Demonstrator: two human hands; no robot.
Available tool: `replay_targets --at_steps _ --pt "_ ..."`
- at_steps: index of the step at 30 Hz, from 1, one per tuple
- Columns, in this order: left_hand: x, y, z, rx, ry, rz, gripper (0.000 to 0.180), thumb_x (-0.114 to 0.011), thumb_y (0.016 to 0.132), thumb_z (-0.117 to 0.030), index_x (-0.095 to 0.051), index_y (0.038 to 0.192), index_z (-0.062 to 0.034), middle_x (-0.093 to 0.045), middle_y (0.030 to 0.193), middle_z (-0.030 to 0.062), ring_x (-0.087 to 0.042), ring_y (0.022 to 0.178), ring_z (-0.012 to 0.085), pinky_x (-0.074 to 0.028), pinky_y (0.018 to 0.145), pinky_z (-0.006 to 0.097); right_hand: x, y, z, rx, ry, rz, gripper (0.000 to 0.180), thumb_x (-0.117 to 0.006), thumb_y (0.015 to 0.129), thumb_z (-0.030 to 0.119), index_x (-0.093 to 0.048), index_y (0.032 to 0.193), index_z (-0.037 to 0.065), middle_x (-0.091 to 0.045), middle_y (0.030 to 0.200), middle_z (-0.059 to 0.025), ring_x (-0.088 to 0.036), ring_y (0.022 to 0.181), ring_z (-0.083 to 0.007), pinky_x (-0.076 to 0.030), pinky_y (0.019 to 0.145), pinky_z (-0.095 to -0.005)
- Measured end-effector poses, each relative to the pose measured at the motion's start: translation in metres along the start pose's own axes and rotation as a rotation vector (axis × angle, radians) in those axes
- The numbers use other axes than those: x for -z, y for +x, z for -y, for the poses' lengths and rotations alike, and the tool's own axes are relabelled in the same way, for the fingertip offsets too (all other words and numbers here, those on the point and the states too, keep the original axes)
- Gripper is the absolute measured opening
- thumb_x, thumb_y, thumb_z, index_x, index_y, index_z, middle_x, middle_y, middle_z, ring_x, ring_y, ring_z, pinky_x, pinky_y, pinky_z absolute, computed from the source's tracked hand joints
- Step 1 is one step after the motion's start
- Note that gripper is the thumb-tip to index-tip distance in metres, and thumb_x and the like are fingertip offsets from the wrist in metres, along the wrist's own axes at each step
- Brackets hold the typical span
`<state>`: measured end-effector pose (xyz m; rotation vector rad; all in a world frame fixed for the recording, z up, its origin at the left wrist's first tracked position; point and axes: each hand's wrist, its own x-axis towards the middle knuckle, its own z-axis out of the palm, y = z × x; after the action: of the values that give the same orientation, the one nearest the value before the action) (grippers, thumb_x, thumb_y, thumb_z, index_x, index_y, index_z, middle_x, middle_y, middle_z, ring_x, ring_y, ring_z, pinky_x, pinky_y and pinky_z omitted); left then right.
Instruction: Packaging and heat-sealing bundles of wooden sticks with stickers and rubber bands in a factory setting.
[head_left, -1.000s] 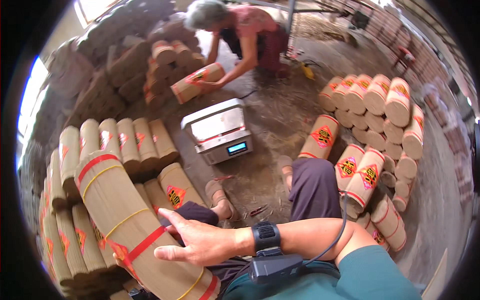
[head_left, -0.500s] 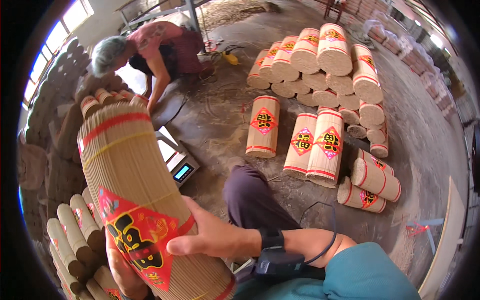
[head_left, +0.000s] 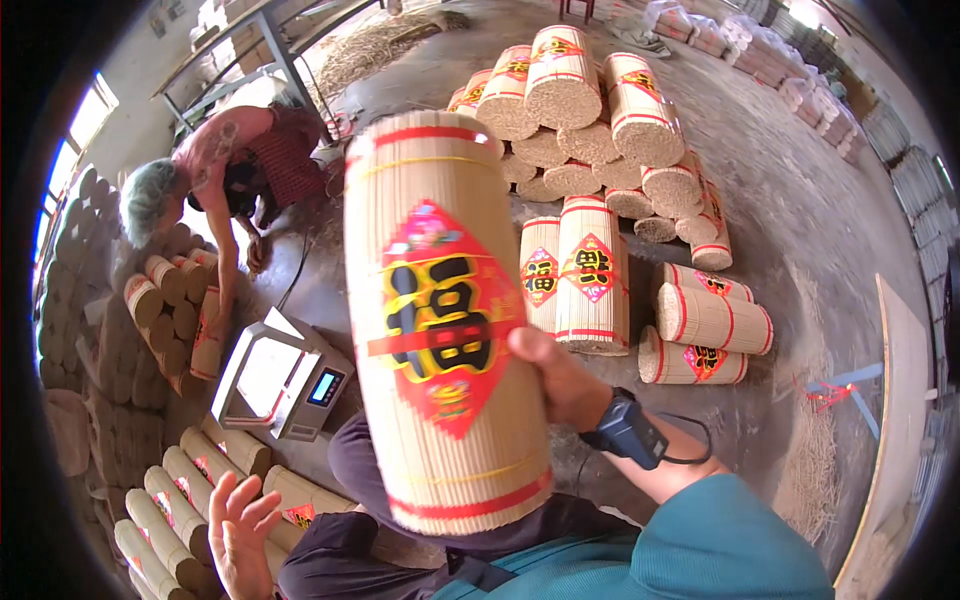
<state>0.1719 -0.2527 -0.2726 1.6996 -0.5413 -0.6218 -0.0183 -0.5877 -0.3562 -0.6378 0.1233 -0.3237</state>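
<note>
Concrete floor (head_left: 745,200) spread beneath everything. Lower-left bundles (head_left: 175,510) lay beside the left hand (head_left: 243,540), its fingers spread, empty. Past the scale (head_left: 285,380), the big bundle (head_left: 450,330), apparently fully banded and labelled but not set down, rose above the lap, clasped by the right hand (head_left: 568,382); finished-looking stacked bundles (head_left: 565,90) sat rightward.

The grey floor (head_left: 765,225) bears a boxy scale (head_left: 300,395) with a lit display, a stacked pile of stick bundles (head_left: 575,145), a close-set cluster of labelled bundles (head_left: 590,275) before it, a small heap of bundles (head_left: 715,322) rightward, and straw (head_left: 365,62) farther back.
</note>
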Motion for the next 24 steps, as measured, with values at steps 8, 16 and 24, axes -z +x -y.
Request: replay_targets --at_steps 8,16,24 --pt "0.046 -0.014 0.052 0.248 -0.115 -0.129 0.053 -0.044 0.099 -0.043 -0.040 0.136 -0.0063 -0.057 0.123 0.0114 -0.062 0.099 0.0232 -0.051 0.080 0.035 0.088 -0.111 0.023 0.066 -0.236 -0.397 0.075 -0.059 0.085 0.054 -0.040 0.136 0.002 -0.055 0.128 -0.0126 -0.057 0.113 -0.0210 -0.048 0.095 -0.0369" --pt "0.050 -0.008 0.084 0.424 -0.134 -0.151 0.050 -0.047 0.097 -0.042 -0.041 0.133 -0.0073 -0.056 0.116 0.0087 -0.060 0.095 0.0240 -0.050 0.079 0.037 0.121 -0.203 0.018 0.204 -0.098 -0.809 0.077 -0.057 0.084 0.059 -0.042 0.135 0.003 -0.057 0.126 -0.0137 -0.058 0.110 -0.0238 -0.049 0.094 -0.0391" --pt "0.061 -0.008 0.085 0.411 -0.087 -0.144 0.052 -0.050 0.094 -0.046 -0.042 0.133 -0.0118 -0.053 0.120 0.0094 -0.058 0.099 0.0260 -0.047 0.081 0.039 0.172 -0.296 0.016 0.501 0.014 -1.089 0.075 -0.056 0.083 0.059 -0.042 0.135 0.006 -0.057 0.125 -0.0120 -0.058 0.111 -0.0267 -0.049 0.093 -0.0423"
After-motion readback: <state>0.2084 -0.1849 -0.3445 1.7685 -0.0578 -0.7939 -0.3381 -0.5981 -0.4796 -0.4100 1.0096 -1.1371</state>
